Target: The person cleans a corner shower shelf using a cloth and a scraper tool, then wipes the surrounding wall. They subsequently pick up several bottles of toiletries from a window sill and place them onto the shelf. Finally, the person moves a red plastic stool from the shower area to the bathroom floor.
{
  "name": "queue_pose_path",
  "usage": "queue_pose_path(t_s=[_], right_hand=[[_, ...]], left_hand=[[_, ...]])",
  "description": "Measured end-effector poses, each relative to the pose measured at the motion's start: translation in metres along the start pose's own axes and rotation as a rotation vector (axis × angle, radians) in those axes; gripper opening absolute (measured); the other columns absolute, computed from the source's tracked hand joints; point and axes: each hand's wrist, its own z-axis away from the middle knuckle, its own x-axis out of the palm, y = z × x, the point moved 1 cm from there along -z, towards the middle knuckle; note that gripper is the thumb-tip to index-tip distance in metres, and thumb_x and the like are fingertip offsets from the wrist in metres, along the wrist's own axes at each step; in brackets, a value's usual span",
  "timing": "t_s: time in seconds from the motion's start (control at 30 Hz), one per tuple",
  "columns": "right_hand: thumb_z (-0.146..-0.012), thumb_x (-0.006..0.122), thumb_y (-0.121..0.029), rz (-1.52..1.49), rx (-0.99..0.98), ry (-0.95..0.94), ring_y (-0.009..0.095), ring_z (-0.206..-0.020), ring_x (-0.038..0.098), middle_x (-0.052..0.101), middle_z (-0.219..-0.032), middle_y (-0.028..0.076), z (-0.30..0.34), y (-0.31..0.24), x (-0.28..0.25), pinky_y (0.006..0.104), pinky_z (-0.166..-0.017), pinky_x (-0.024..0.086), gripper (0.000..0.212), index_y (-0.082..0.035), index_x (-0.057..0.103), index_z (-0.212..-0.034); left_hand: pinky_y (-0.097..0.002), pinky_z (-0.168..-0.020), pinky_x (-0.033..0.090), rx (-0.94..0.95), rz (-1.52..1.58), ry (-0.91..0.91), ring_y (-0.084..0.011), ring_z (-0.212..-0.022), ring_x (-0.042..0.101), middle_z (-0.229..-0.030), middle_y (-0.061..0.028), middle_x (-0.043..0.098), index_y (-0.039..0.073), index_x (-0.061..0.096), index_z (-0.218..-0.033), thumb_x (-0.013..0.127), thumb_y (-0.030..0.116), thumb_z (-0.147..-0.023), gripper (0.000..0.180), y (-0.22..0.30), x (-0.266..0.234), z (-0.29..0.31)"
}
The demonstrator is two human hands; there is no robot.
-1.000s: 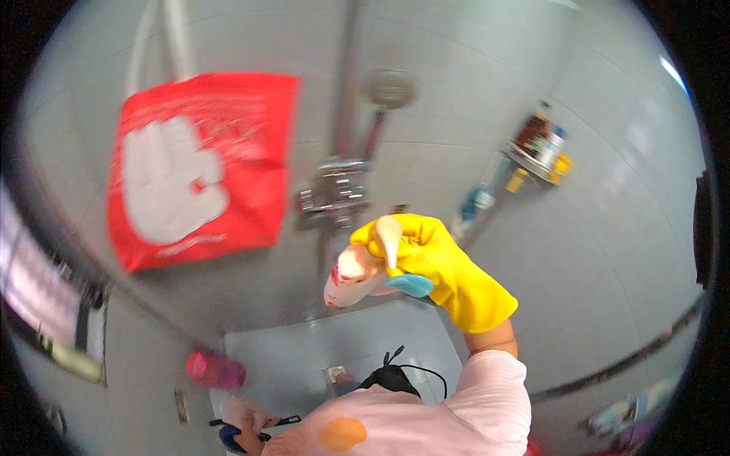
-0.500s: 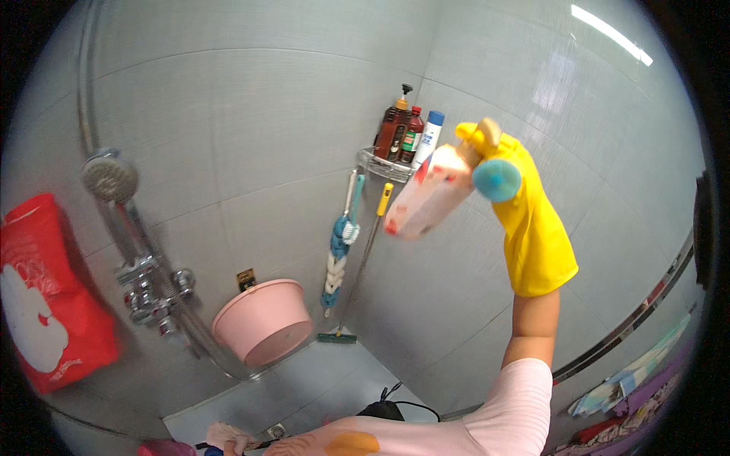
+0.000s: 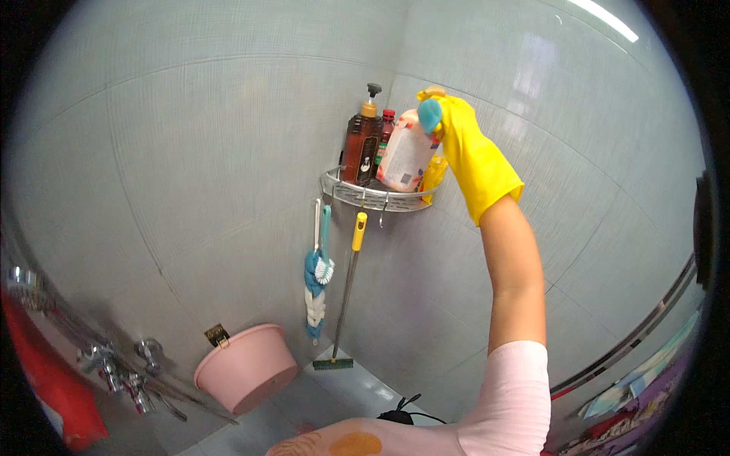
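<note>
My right hand [image 3: 465, 144], in a long yellow rubber glove, is closed around the top of a pale pink bottle [image 3: 406, 156] with red patches. The bottle leans slightly over the wire corner shelf [image 3: 380, 201], its base at or just above the rack; I cannot tell if it touches. At the gloved fingers shows a round teal thing [image 3: 430, 115], its kind unclear. On the shelf to the bottle's left stand a brown pump bottle [image 3: 360, 150] and a dark red bottle [image 3: 387, 121], partly covered. A yellow packet [image 3: 434, 176] sits to the right. My left hand is out of view.
Below the shelf hang a white-bristled brush [image 3: 325, 267] and a blue-and-white braided item [image 3: 314, 296]. A yellow-handled floor brush [image 3: 357, 235] leans in the corner. A pink basin [image 3: 247, 368] hangs low on the left wall near the shower taps [image 3: 114, 372].
My right hand has carried the pale pink bottle leftward to the corner shelf and turned it more upright. The white blue-capped bottle is now out of sight. The view has shifted.
</note>
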Motion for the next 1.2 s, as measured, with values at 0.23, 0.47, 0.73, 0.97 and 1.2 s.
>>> queue_pose_path(t_s=[0.23, 0.47, 0.73, 0.97, 1.2], right_hand=[[-0.066, 0.069, -0.030, 0.454, -0.248, -0.132, 0.028, -0.075, 0.065, 0.067, -0.077, 0.011, -0.011, 0.001, 0.027, 0.0348, -0.064, 0.050, 0.017, -0.015, 0.065, -0.070], [-0.073, 0.063, -0.022, -0.135, -0.172, -0.215, 0.025, -0.063, 0.063, 0.065, -0.073, 0.012, -0.034, 0.015, 0.062, 0.0334, -0.056, 0.048, 0.013, -0.009, 0.062, -0.075], [-0.084, 0.058, -0.026, -0.314, -0.220, -0.118, 0.014, -0.051, 0.050, 0.055, -0.062, 0.004, -0.010, 0.019, 0.050, 0.0280, -0.048, 0.037, 0.021, -0.006, 0.060, -0.079], [-0.084, 0.061, -0.025, -1.049, 0.349, -0.076, 0.008, -0.053, 0.046, 0.055, -0.064, 0.000, 0.041, 0.006, 0.038, 0.0238, -0.049, 0.035, 0.018, -0.008, 0.061, -0.077], [-0.083, 0.066, -0.019, -0.721, 0.186, 0.216, 0.014, -0.061, 0.056, 0.060, -0.075, 0.004, 0.074, 0.008, 0.074, 0.0276, -0.058, 0.045, 0.023, -0.007, 0.059, -0.101]], left_hand=[[-0.0387, -0.066, 0.048, 0.016, -0.069, -0.070, -0.0244, -0.079, 0.056, -0.094, -0.0167, 0.059, -0.005, 0.054, -0.101, 0.064, 0.021, -0.078, 0.036, 0.038, 0.061, -0.030], [-0.0383, -0.067, 0.048, 0.003, -0.099, -0.067, -0.0238, -0.079, 0.056, -0.094, -0.0162, 0.060, -0.005, 0.055, -0.101, 0.064, 0.020, -0.078, 0.035, 0.039, 0.083, -0.039], [-0.0377, -0.067, 0.048, 0.001, -0.119, -0.049, -0.0231, -0.079, 0.056, -0.094, -0.0155, 0.060, -0.005, 0.056, -0.101, 0.064, 0.019, -0.078, 0.034, 0.037, 0.102, -0.036], [-0.0372, -0.068, 0.048, -0.012, -0.119, -0.027, -0.0226, -0.080, 0.056, -0.095, -0.0150, 0.060, -0.006, 0.056, -0.101, 0.064, 0.017, -0.077, 0.034, 0.033, 0.109, -0.033], [-0.0368, -0.068, 0.048, -0.006, -0.130, -0.008, -0.0220, -0.080, 0.056, -0.095, -0.0144, 0.060, -0.006, 0.056, -0.100, 0.065, 0.016, -0.077, 0.033, 0.032, 0.115, -0.029]])
